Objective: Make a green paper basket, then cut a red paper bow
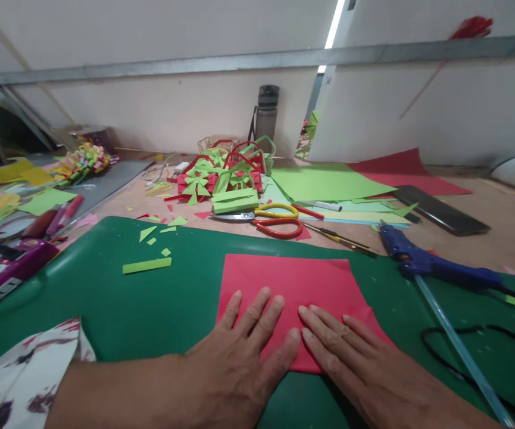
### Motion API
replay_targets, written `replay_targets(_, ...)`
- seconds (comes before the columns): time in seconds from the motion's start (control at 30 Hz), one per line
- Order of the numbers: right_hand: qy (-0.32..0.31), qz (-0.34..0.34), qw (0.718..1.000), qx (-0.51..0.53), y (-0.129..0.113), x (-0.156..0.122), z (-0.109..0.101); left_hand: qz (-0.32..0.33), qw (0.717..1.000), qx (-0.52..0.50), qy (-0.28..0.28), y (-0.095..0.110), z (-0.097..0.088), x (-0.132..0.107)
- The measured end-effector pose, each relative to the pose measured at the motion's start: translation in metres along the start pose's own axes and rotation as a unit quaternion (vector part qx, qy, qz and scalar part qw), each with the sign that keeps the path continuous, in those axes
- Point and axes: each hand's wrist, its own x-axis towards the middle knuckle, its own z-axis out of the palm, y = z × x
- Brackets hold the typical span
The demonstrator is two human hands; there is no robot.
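Observation:
A sheet of red paper (284, 274) lies on the green cutting mat (186, 316), its near edge looking folded. Flat on the paper's left part rests my left hand (243, 351), fingers spread and pointing away from me. My right hand (350, 351) presses on the right part, fingers stretched out and angled to the left. The thumb of the left hand nearly meets the right fingertips. Neither hand grips anything. The hands cover much of the paper's near side.
Beyond the paper lie scissors (279, 220) and a pen (342, 239). A blue glue gun (436, 262) with a clear glue stick is at right, near a phone (440, 210). Small paper baskets (225, 173), green sheets (328, 180) and a bottle (267, 116) stand farther back. A purple power strip (11, 271) sits left.

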Motion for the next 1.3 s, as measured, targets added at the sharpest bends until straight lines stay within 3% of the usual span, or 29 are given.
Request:
replay_targets(0.1, -0.021, 0.019, 1.0, -0.008, -0.003, -0.004, 0.015, -0.001, 0.999, 0.006, -0.037, 0.002, -0.002, 0.003)
replay_targets(0.17, 0.003, 0.042, 0.998, -0.041, -0.005, -0.005, 0.021, 0.004, 0.999, 0.005, -0.044, 0.004, -0.004, 0.002)
replay_targets(0.23, 0.0, 0.04, 0.998, -0.054, -0.009, -0.006, 0.015, 0.015, 0.999, 0.001, -0.034, 0.004, -0.005, -0.001)
replay_targets(0.3, -0.053, 0.052, 0.997, -0.019, -0.013, -0.006, 0.0, 0.033, 0.999, -0.005, -0.014, 0.002, -0.004, -0.005)
replay_targets(0.33, -0.036, 0.055, 0.998, -0.01, -0.015, -0.006, -0.008, 0.041, 0.999, -0.005, -0.002, 0.0, -0.001, -0.008)
replay_targets(0.47, -0.039, 0.055, 0.998, -0.001, -0.017, -0.012, -0.03, 0.049, 0.996, 0.038, 0.062, -0.016, 0.025, -0.015)
replay_targets(0.57, -0.042, 0.06, 0.997, -0.032, -0.017, -0.02, -0.033, 0.033, 0.99, 0.087, 0.102, -0.028, 0.048, -0.018)
replay_targets(0.67, -0.051, 0.064, 0.995, -0.063, -0.019, -0.029, -0.036, 0.023, 0.985, 0.121, 0.12, -0.035, 0.06, -0.025)
replay_targets(0.87, -0.066, 0.083, 0.992, -0.075, -0.025, -0.042, -0.043, 0.034, 0.977, 0.163, 0.135, -0.04, 0.057, -0.054)
replay_targets(0.97, -0.074, 0.102, 0.99, -0.062, -0.023, -0.043, -0.041, 0.032, 0.965, 0.177, 0.193, -0.046, 0.056, -0.062)
replay_targets(1.1, -0.074, 0.183, 0.98, 0.021, -0.012, -0.027, -0.036, 0.036, 0.96, 0.177, 0.215, -0.048, 0.046, -0.051)
replay_targets(1.3, -0.105, 0.278, 0.953, 0.066, 0.005, 0.004, -0.039, 0.009, 0.951, 0.04, 0.305, -0.041, 0.035, -0.021)
